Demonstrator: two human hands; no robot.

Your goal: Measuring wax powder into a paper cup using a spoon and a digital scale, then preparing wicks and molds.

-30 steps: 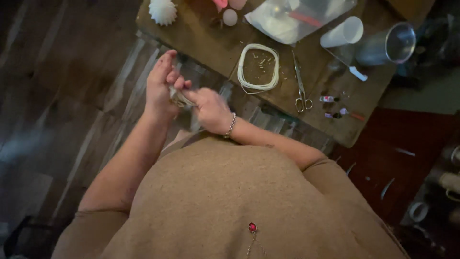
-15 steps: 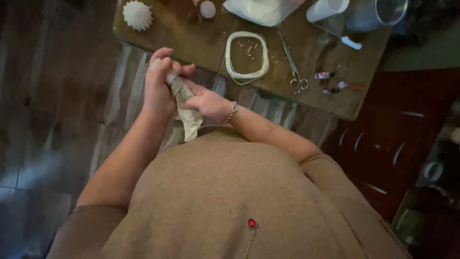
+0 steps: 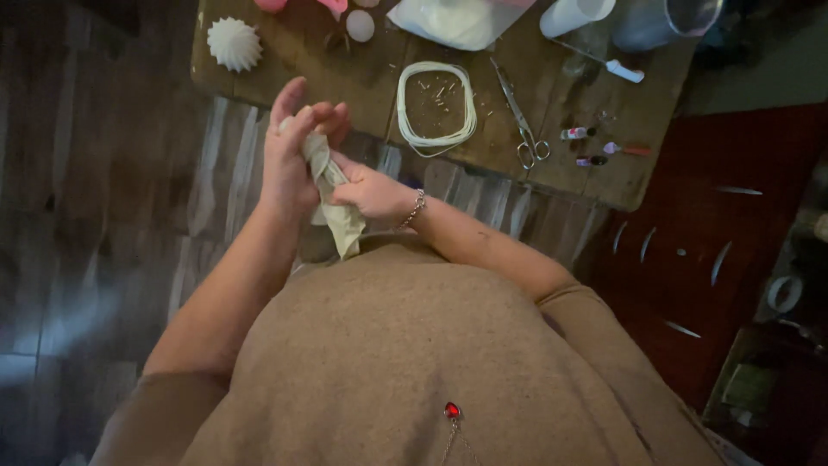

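Nearest the camera, a tan knitted top point(image 3: 405, 362) is filling the lower frame, with one small red pendant point(image 3: 451, 410) hanging on a thin chain. Just beyond it, in front of the person's middle and short of the table edge, the two hands are meeting around one pale cloth point(image 3: 335, 203). The left hand point(image 3: 291, 151) is standing upright with its fingers half spread, the upper part of the cloth lying against its palm; the right hand point(image 3: 369, 192), wearing one bead bracelet point(image 3: 415, 208) at the wrist, is pinching the cloth closed at mid-length, while the loose tail is drooping below both hands.

The cloth is looking thin, soft and very light, folding wherever it is unsupported, so it is likely best taken by a bunched fold or a corner rather than flat; nothing about it is seeming fragile or slippery.

Farther off, the wooden table point(image 3: 604, 173) is carrying one white rounded frame point(image 3: 436, 107) with small bits scattered inside, one pair of scissors point(image 3: 523, 128), about three small bottles point(image 3: 588, 147), one white ribbed cone-shaped ornament point(image 3: 235, 43), one white cup point(image 3: 576, 15) and one larger grey container point(image 3: 660, 19); the exact bottle count is hard to tell.
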